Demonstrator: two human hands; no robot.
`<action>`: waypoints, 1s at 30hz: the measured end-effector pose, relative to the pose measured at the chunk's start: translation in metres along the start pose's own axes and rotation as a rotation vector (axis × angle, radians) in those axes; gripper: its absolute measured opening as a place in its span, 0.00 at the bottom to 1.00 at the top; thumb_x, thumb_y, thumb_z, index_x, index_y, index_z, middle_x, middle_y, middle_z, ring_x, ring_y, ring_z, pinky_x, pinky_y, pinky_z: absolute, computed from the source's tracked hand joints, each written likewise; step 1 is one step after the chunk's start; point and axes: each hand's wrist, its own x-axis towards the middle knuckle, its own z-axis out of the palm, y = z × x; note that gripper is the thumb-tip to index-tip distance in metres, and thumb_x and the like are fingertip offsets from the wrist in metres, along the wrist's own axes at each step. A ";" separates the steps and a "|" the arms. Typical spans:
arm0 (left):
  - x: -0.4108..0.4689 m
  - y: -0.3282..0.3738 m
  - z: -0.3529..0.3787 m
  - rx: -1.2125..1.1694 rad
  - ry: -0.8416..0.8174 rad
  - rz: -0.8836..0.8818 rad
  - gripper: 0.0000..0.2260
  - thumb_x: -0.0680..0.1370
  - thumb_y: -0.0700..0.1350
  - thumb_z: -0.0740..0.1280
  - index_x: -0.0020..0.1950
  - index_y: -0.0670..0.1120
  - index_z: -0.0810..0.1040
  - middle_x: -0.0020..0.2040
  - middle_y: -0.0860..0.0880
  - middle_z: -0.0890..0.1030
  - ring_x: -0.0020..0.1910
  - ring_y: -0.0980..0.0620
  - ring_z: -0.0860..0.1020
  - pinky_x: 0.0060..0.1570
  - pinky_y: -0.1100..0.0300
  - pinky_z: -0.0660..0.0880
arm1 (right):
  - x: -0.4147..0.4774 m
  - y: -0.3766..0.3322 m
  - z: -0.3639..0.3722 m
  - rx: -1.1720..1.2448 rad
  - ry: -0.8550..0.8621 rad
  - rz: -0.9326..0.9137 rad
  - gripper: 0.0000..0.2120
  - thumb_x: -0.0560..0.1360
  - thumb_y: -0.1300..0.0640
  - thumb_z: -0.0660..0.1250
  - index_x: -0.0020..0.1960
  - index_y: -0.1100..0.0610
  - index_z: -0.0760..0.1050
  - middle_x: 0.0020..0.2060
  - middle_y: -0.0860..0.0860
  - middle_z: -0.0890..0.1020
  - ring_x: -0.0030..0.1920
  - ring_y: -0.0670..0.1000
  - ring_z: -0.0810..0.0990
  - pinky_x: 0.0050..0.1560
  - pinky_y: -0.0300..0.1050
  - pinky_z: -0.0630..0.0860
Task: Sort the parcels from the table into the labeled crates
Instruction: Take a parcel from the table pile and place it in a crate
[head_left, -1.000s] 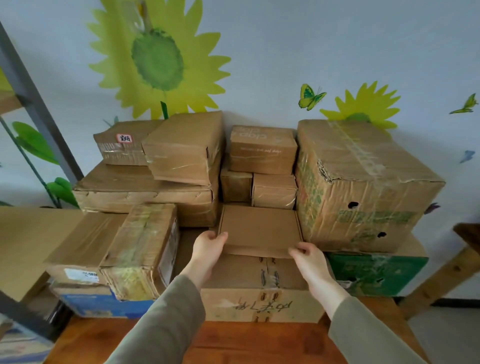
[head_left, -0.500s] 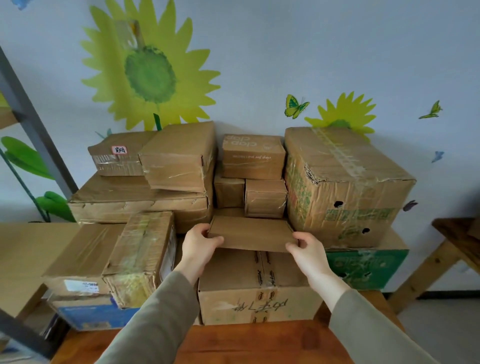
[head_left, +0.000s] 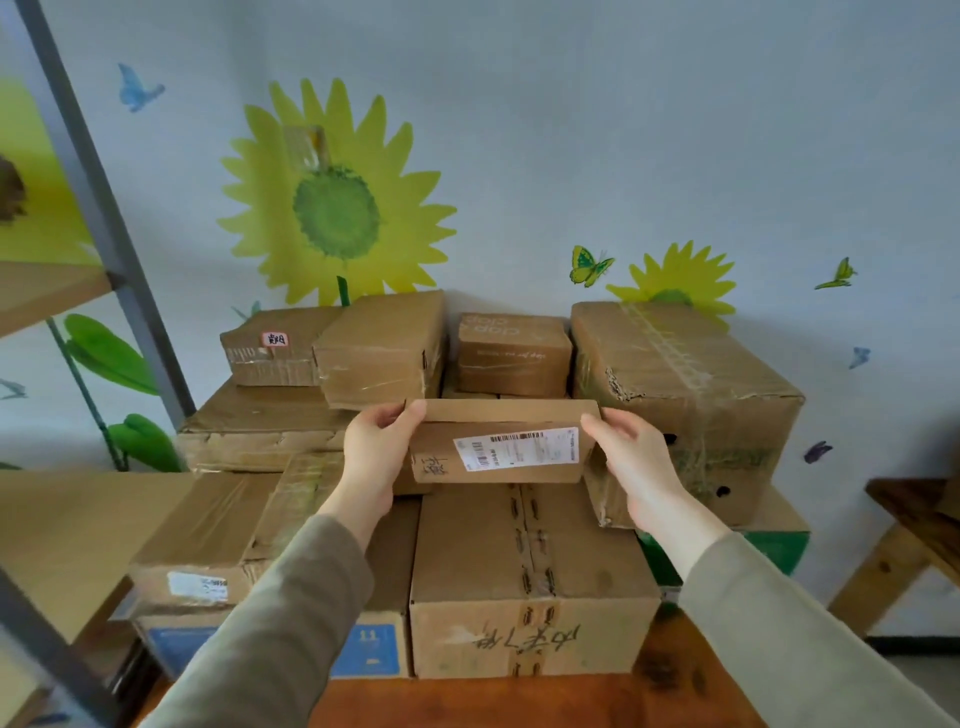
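A flat brown cardboard parcel (head_left: 498, 441) is lifted off the pile and tilted up, so its underside with a white shipping label faces me. My left hand (head_left: 376, 457) grips its left end, thumb over the top edge. My right hand (head_left: 636, 467) grips its right end the same way. The parcel hangs above a large taped box (head_left: 530, 582) with handwriting on its front. Several more cardboard parcels are stacked on the wooden table (head_left: 519, 701) behind and beside it.
A big torn box (head_left: 685, 384) stands at the right on a green carton (head_left: 774, 545). Stacked boxes (head_left: 260, 431) fill the left. A grey metal shelf frame (head_left: 104, 208) rises at the left. A wooden bench (head_left: 914, 525) is at the far right.
Both hands raised the flat parcel off the large box and tipped its near edge up, turning the labelled underside toward me. The camera view tilted upward.
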 end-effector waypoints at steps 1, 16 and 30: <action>0.000 0.003 -0.001 -0.013 -0.005 0.006 0.16 0.77 0.47 0.68 0.62 0.42 0.74 0.47 0.51 0.78 0.41 0.59 0.74 0.35 0.68 0.67 | 0.001 -0.003 0.001 0.026 -0.018 0.002 0.20 0.79 0.56 0.63 0.69 0.58 0.68 0.48 0.46 0.74 0.48 0.44 0.71 0.55 0.41 0.67; 0.000 0.007 -0.020 0.073 -0.017 0.157 0.24 0.75 0.42 0.70 0.69 0.44 0.68 0.60 0.46 0.76 0.55 0.51 0.75 0.37 0.68 0.70 | 0.019 -0.003 0.013 -0.050 -0.147 -0.065 0.21 0.80 0.57 0.61 0.72 0.53 0.65 0.58 0.53 0.76 0.58 0.51 0.73 0.56 0.46 0.68; 0.010 0.018 -0.026 0.252 0.004 0.260 0.19 0.78 0.46 0.65 0.69 0.48 0.70 0.57 0.51 0.73 0.55 0.54 0.71 0.50 0.60 0.68 | 0.028 0.015 0.011 -0.288 -0.341 -0.008 0.27 0.75 0.49 0.68 0.71 0.48 0.63 0.52 0.49 0.80 0.46 0.52 0.82 0.44 0.43 0.79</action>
